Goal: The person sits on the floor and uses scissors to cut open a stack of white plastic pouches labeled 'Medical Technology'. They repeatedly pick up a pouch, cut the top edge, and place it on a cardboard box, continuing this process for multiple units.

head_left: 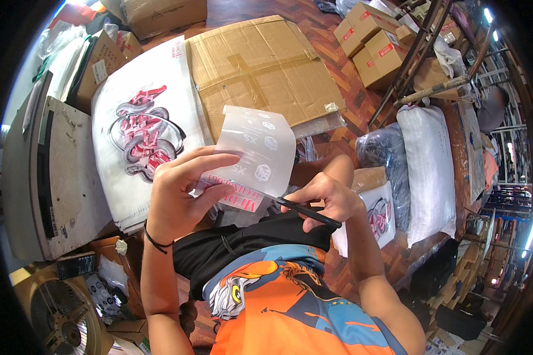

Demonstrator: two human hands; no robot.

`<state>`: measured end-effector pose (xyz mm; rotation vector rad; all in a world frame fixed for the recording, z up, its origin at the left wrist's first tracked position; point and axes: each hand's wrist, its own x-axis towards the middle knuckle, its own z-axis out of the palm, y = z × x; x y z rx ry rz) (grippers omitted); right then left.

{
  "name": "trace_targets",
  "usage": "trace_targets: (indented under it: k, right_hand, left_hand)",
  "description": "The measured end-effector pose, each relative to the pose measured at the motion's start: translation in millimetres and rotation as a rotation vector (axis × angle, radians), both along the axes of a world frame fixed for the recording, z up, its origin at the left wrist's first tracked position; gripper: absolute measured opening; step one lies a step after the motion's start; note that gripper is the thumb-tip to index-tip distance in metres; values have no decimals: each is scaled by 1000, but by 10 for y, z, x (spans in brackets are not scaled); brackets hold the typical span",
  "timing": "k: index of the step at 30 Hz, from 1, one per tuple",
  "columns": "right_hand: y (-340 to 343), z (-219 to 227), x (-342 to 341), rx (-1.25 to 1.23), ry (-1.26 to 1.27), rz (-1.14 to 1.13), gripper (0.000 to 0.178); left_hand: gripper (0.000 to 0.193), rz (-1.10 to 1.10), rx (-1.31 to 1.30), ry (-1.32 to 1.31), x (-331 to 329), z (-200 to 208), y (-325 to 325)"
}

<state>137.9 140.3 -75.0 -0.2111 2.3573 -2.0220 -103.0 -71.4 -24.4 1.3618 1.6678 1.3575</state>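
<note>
Translucent printed film sheet (257, 145) is located, in the head view, in front of the black shorts (251, 236). Its left side is pinched between thumb and fingers of the left hand (183, 183), apparently so that it is kept steady. Black-handled scissors (311, 213) are gripped in the right hand (334, 198), blades directed at the film's lower part, presumably for alignment. Beyond, white printed sheets (117, 97) are laid flat beside a cardboard sheet (272, 59), probably to prevent creasing.

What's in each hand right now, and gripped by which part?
Left hand: the translucent printed sheet, held near its left edge. Right hand: scissors, held by the black handles.
</note>
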Motion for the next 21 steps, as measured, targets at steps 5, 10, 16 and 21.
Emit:
trace_targets:
  k: [5, 10, 16, 21]
  right_hand:
    - [9, 17, 3, 36, -9, 3, 53]
    - [10, -25, 21, 49, 13, -9, 55]
    - [12, -17, 21, 79, 18, -18, 57]
    - [22, 19, 11, 96, -12, -3, 56]
  left_hand:
    - [43, -13, 50, 0, -2, -8, 8]
    - [43, 0, 56, -47, 2, -25, 1]
    - [43, -9, 21, -22, -21, 10, -10]
    - [43, 1, 50, -45, -13, -6, -8]
